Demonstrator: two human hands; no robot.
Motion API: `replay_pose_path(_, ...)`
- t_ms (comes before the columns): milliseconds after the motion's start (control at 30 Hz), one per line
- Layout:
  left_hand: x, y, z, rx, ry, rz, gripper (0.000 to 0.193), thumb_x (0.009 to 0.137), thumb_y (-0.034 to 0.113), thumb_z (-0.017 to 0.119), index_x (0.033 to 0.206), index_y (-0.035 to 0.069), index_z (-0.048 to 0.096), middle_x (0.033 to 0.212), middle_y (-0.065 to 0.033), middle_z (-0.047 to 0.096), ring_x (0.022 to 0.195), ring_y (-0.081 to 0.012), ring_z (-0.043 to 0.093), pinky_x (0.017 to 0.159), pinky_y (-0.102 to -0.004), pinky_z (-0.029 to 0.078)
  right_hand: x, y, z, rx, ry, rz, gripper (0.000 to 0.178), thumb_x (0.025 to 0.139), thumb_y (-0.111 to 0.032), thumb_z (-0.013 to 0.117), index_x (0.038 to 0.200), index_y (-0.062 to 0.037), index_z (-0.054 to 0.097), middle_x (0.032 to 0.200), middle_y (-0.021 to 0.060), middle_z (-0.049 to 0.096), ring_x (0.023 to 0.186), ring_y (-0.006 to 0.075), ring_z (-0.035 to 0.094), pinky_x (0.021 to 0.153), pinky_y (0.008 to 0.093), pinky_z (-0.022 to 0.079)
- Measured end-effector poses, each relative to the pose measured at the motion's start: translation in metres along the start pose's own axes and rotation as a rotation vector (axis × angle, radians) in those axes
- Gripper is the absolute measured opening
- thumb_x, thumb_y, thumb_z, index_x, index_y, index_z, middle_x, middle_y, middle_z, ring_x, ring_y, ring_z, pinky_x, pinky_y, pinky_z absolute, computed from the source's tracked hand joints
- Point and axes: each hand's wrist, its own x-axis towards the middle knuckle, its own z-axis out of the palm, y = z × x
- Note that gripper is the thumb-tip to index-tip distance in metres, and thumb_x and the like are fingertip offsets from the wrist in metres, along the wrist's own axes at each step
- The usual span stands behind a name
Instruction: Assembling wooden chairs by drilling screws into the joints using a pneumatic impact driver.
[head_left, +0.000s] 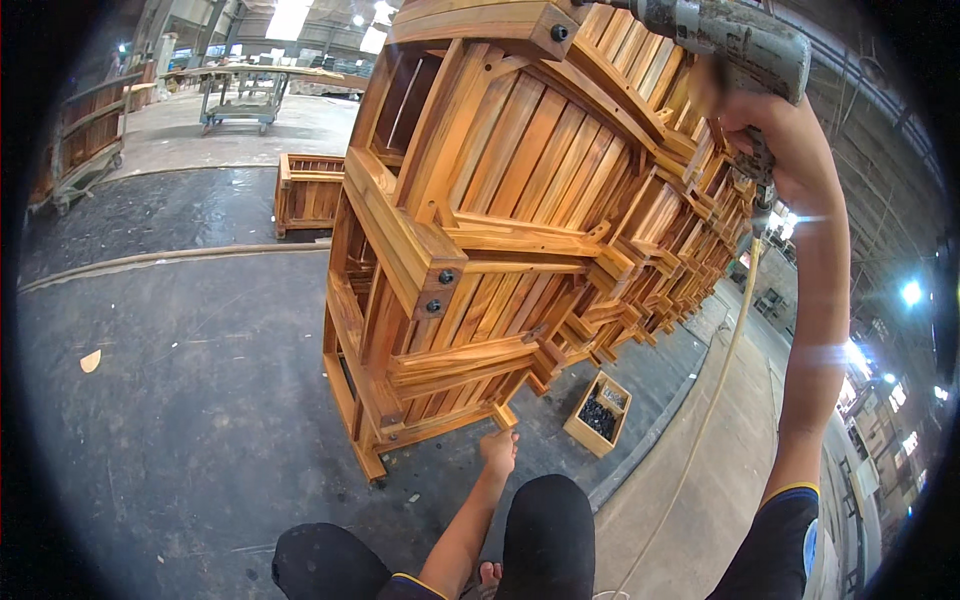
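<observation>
My right hand [765,135] is raised at the upper right, wrapped round the grip of a grey air-powered driver [740,45]. The tool's nose points left, toward the top corner of a tall stack of slatted wooden furniture frames [520,150]; its tip runs out of the picture. A dark bolt head [559,33] shows in that corner, and two more bolts [440,292] sit in a beam lower down. Low beside my knee, my left hand [498,454] is closed against the end of a short wooden piece [504,416] at the bottom frame. What its fingers hold is hidden.
A divided wooden box [598,414] of small dark and silvery hardware stands on the dark floor mat [200,400]. A yellow hose [738,330] hangs from the driver to the floor. Behind are a slatted wooden crate [308,195] and a wheeled cart [240,100].
</observation>
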Motion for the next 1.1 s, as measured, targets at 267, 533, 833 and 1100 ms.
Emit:
replay_pose_path(267,-0.004,0.005,-0.007,-0.082,-0.022,0.019,0.009,0.08,0.006,0.061,0.077,-0.001,0.057,0.062,-0.0047,0.053,0.043,-0.0124,0.044,0.036,-0.0252,0.031,0.005,-0.002,0.002,0.039,-0.065,-0.044,0.024,0.069,0.005,0.053,0.091,0.001,0.059,0.08,0.0015,0.057,0.057,0.0041,0.044,0.046,0.0193,0.034)
replay_pose_path(533,-0.008,0.001,-0.001,-0.106,-0.046,0.036,0.008,0.081,0.004,0.061,0.075,0.0,0.056,0.061,-0.0052,0.053,0.043,-0.0119,0.043,0.035,-0.0249,0.031,0.004,-0.006,0.005,0.001,-0.069,-0.047,0.027,0.069,0.005,0.053,0.094,0.0004,0.059,0.084,0.0016,0.057,0.058,0.0038,0.045,0.046,0.0185,0.034)
replay_pose_path(833,-0.001,-0.005,-0.011,-0.064,-0.024,-0.013,0.004,0.079,0.0,0.061,0.079,0.0,0.057,0.059,-0.0038,0.05,0.041,-0.011,0.043,0.034,-0.0246,0.03,-0.003,0.012,-0.009,-0.041,0.04,0.009,0.027,0.066,0.004,0.056,0.093,0.0,0.06,0.074,0.0025,0.056,0.052,0.0077,0.045,0.046,0.0196,0.035)
replay_pose_path(1100,0.022,0.001,-0.015,-0.149,-0.413,0.079,0.016,0.084,0.012,0.064,0.073,0.003,0.055,0.064,-0.0066,0.058,0.042,-0.0095,0.047,0.033,-0.0226,0.026,-0.191,0.075,0.083,0.285,0.24,0.487,0.036,0.06,0.008,0.059,0.096,0.0004,0.061,0.075,0.0034,0.058,0.056,0.01,0.051,0.047,0.0245,0.039)
